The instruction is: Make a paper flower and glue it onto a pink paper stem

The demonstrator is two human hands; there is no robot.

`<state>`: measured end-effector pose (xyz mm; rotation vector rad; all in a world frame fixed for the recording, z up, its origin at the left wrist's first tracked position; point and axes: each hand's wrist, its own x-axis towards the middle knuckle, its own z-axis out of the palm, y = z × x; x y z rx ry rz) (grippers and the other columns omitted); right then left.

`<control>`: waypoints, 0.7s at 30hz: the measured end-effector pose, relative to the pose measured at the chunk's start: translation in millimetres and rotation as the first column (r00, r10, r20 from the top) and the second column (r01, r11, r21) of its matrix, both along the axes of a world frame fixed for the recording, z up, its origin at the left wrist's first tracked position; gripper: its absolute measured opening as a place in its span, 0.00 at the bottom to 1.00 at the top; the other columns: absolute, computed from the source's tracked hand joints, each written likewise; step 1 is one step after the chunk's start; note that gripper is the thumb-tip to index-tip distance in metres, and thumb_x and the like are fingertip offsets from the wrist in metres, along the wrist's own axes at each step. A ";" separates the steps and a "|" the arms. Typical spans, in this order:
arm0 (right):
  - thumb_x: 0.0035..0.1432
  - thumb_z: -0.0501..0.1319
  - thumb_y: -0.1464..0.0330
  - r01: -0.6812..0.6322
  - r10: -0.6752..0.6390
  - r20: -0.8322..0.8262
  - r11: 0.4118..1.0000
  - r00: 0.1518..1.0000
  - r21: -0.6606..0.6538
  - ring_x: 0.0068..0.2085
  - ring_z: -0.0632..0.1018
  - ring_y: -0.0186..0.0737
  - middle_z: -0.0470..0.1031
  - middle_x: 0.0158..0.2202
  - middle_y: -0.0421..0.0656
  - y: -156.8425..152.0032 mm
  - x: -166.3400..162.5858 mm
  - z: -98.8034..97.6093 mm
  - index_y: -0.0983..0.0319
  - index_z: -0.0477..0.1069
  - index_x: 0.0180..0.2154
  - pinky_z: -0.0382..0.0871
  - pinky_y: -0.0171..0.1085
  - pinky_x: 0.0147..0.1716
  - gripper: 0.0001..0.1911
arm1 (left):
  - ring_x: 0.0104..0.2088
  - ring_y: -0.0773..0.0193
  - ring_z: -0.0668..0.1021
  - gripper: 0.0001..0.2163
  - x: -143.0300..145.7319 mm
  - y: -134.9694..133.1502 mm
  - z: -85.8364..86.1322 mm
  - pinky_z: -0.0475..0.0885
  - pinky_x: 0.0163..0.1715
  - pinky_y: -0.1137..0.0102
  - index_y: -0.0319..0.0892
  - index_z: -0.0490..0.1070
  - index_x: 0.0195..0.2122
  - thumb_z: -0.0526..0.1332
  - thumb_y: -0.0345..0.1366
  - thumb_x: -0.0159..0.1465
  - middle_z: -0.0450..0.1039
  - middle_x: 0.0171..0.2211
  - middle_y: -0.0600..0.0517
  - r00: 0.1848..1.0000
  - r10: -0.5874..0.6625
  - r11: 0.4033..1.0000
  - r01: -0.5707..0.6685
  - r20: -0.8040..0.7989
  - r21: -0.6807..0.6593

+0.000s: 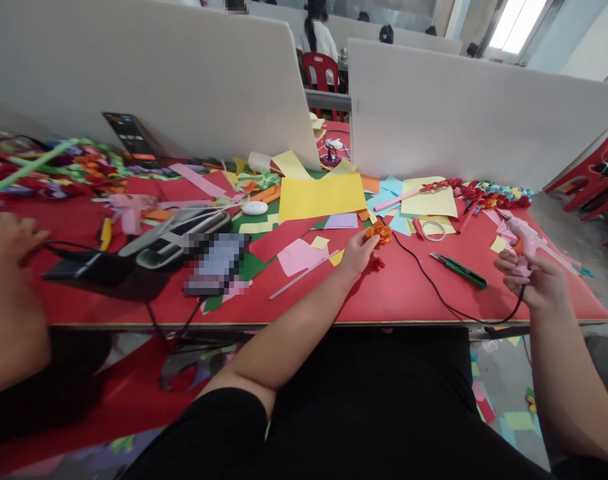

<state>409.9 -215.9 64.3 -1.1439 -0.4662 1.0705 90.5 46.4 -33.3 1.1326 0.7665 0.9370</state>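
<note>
My left hand (358, 252) reaches over the red table (409, 293) and pinches a small orange paper flower (380, 231). A crumpled red paper bit (377, 264) lies just beneath that hand. My right hand (529, 280) is wrapped round the grip of a pink glue gun (521, 241), nozzle pointing left and up. The gun's black cord (434, 287) loops across the table to the hand. A green utility knife (459, 270) lies between my two hands.
Coloured paper sheets, a yellow sheet (321, 195), a tape ring (434, 231), a phone (215, 265) and a stapler-like tool (179, 235) litter the table. Paper garlands (484, 193) lie at the back right. White dividers (459, 113) stand behind. Another person's hand (9, 233) rests at the left.
</note>
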 end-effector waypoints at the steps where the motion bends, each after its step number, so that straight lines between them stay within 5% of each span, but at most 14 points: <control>1: 0.46 0.78 0.66 -0.026 0.026 -0.018 1.000 1.000 0.002 0.30 0.58 0.36 0.60 0.34 0.39 6.5 -7.7 -0.6 0.54 0.71 0.36 0.50 0.23 0.14 0.19 | 0.33 0.65 0.81 0.11 -0.6 -0.8 1.0 0.74 0.29 0.74 0.41 0.81 0.45 0.73 0.42 0.68 0.82 0.38 0.47 1.000 -0.019 1.000 0.019 -0.005 -0.015; 6: 0.47 0.81 0.54 -0.027 0.027 0.042 1.000 0.999 0.012 0.32 0.66 0.37 0.65 0.32 0.39 47.2 -59.0 -15.9 0.56 0.78 0.47 0.59 0.27 0.16 0.28 | 0.35 0.64 0.83 0.14 -3.4 -3.4 4.3 0.80 0.35 0.70 0.41 0.80 0.47 0.76 0.43 0.66 0.84 0.40 0.46 0.990 -0.139 0.985 0.142 0.034 -0.102; 10: 0.50 0.81 0.47 0.118 -0.130 0.309 0.991 0.942 0.056 0.28 0.68 0.35 0.66 0.29 0.37 66.9 -107.0 -42.6 0.58 0.78 0.42 0.65 0.32 0.20 0.28 | 0.30 0.67 0.79 0.16 -2.6 -3.9 1.6 0.70 0.26 0.74 0.40 0.81 0.49 0.75 0.45 0.67 0.85 0.41 0.44 0.987 -0.148 0.980 0.154 0.054 -0.128; 15: 0.64 0.72 0.43 -0.075 0.094 0.571 0.996 0.816 -0.056 0.24 0.69 0.36 0.68 0.27 0.35 73.3 -143.9 -62.3 0.59 0.79 0.49 0.66 0.37 0.24 0.27 | 0.31 0.66 0.78 0.21 -3.3 -6.2 1.3 0.69 0.27 0.73 0.43 0.82 0.55 0.75 0.49 0.66 0.85 0.45 0.44 0.976 -0.167 0.968 0.189 0.139 -0.163; 21: 0.69 0.68 0.45 -0.144 0.223 0.713 0.975 0.665 -0.171 0.23 0.66 0.38 0.65 0.22 0.36 77.5 -147.2 -59.6 0.58 0.79 0.43 0.60 0.38 0.23 0.23 | 0.38 0.61 0.82 0.23 -5.7 -8.9 -1.1 0.75 0.33 0.70 0.43 0.83 0.55 0.75 0.52 0.65 0.85 0.47 0.45 0.976 -0.167 0.978 0.182 0.143 -0.098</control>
